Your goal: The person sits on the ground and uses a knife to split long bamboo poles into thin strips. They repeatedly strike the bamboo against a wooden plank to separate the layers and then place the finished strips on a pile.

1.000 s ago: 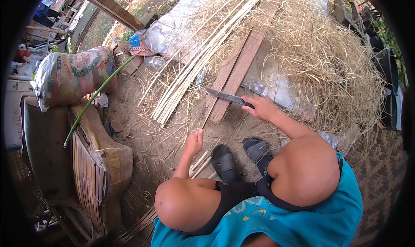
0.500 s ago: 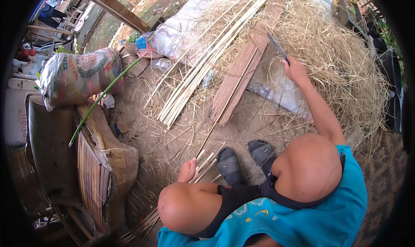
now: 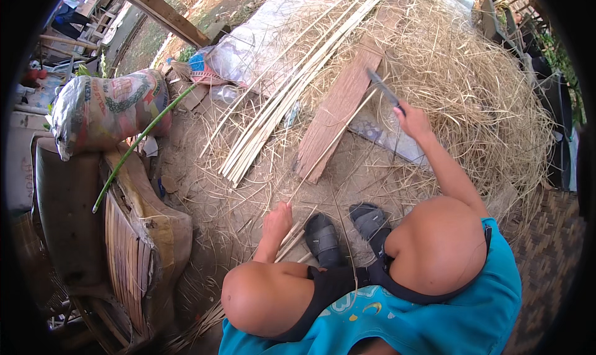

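Observation:
My left hand is closed on one end of a thin bamboo strip, in front of my left foot. From there the strip slants away to the right, along the right side of a brown wooden plank. My right hand grips the dark handle of a knife. Its blade points away and to the left, with the tip close to the plank's far right edge and the blade near the strip's far end. Whether blade and strip touch, I cannot tell.
Pale split strips lie in a long bundle left of the plank. A large heap of dry shavings covers the right side. More strips rest beside my sandals. At left are a stuffed sack, a green stalk and a worn chair.
My left hand has moved forward, away from my knee, with the strip. My right hand and the knife have shifted left and a little nearer, toward the plank.

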`<state>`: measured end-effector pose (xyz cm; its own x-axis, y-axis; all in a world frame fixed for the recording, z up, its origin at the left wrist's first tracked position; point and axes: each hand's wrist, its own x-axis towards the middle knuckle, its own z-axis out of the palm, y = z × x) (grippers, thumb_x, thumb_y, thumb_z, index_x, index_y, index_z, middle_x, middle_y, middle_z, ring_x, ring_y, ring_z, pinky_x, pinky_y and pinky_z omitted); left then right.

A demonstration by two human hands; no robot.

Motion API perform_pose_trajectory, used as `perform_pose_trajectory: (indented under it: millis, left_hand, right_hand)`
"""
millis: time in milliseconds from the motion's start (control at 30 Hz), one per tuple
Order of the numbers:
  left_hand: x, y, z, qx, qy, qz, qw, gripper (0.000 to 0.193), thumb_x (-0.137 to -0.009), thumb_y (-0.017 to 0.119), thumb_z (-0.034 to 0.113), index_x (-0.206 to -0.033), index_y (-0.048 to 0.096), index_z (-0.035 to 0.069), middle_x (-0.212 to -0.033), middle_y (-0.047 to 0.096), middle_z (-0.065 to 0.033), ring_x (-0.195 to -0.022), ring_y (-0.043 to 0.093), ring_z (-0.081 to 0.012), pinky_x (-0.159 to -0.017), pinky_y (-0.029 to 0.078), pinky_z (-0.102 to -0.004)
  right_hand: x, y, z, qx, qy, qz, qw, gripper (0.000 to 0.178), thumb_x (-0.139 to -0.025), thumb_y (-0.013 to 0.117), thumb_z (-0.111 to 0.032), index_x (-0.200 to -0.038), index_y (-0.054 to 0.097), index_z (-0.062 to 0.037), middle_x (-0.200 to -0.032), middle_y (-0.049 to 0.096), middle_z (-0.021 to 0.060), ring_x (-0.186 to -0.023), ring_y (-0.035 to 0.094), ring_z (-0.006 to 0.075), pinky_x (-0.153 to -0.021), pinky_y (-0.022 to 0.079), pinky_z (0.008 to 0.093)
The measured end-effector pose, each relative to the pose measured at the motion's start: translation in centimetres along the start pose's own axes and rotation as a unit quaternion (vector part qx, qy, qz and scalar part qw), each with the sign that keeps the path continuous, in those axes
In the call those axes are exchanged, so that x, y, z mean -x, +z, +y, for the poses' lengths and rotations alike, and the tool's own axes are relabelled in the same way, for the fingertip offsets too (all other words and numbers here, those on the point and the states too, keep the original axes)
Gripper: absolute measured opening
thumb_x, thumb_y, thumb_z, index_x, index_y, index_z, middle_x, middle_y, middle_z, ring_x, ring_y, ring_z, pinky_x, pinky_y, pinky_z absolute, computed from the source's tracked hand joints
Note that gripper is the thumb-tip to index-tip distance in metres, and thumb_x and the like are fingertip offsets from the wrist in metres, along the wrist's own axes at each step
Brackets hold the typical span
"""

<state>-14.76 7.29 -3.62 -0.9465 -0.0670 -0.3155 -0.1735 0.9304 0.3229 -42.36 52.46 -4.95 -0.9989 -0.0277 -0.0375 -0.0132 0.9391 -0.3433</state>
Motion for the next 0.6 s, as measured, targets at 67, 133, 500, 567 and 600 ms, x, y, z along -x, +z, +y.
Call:
perform_pose_trajectory:
  millis: [67,133,500,567,600]
  left_hand:
    - [2.3,0.2,-1.8,0.0,-0.001,-0.008,1.0,0.04,-0.107,0.04,0.035,-0.091,0.058,0.002,-0.074,0.064,-0.0319,-0.071,0.065,-0.0514,-0.066,0.05,-0.0619]
    - [3.6,0.3,-2.2,0.046,0.016,-0.005,0.999,0.042,-0.107,0.041,0.035,-0.091,0.06,0.001,-0.076,0.064,-0.0322,-0.073,0.064,-0.0519,-0.068,0.05,-0.062]
    - [5.3,-2.7,-4.3,0.185,-0.047,-0.098,0.977,0.046,-0.108,0.042,0.032,-0.085,0.059,-0.004,-0.077,0.06,-0.029,-0.073,0.055,-0.0492,-0.068,0.045,-0.0508]
    - [7.2,-2.5,-6.6,0.173,-0.046,-0.101,0.979,0.047,-0.108,0.043,0.032,-0.081,0.058,-0.004,-0.07,0.058,-0.0232,-0.066,0.052,-0.0409,-0.065,0.043,-0.0471]
    - [7.5,-2.3,-7.4,0.168,-0.048,-0.103,0.979,0.048,-0.108,0.044,0.033,-0.08,0.057,-0.004,-0.067,0.058,-0.0203,-0.062,0.051,-0.0368,-0.063,0.043,-0.0452]
  right_hand:
    - [-1.7,-2.2,3.9,0.026,0.101,-0.001,0.995,0.042,-0.102,0.049,-0.048,-0.131,0.06,-0.0193,-0.091,0.07,0.0242,-0.087,0.069,0.0436,-0.077,0.055,0.0546]
    - [-2.0,-4.1,4.4,0.011,0.103,0.023,0.994,0.044,-0.102,0.05,-0.047,-0.131,0.06,-0.0162,-0.09,0.071,0.0223,-0.087,0.07,0.0421,-0.077,0.055,0.0531]
    - [0.1,0.2,-1.9,-0.036,-0.013,-0.046,0.998,0.042,-0.102,0.049,-0.048,-0.128,0.058,-0.0161,-0.088,0.071,0.0193,-0.081,0.07,0.0419,-0.073,0.056,0.054]
    - [-3.1,-2.2,-0.2,-0.026,0.031,-0.004,0.999,0.041,-0.103,0.049,-0.044,-0.125,0.059,-0.011,-0.084,0.071,0.0199,-0.08,0.07,0.0417,-0.072,0.055,0.0544]
    - [-2.7,-2.2,-1.3,-0.045,0.028,-0.034,0.998,0.042,-0.103,0.048,-0.044,-0.126,0.059,-0.0103,-0.084,0.071,0.0203,-0.08,0.07,0.0416,-0.072,0.055,0.0546]
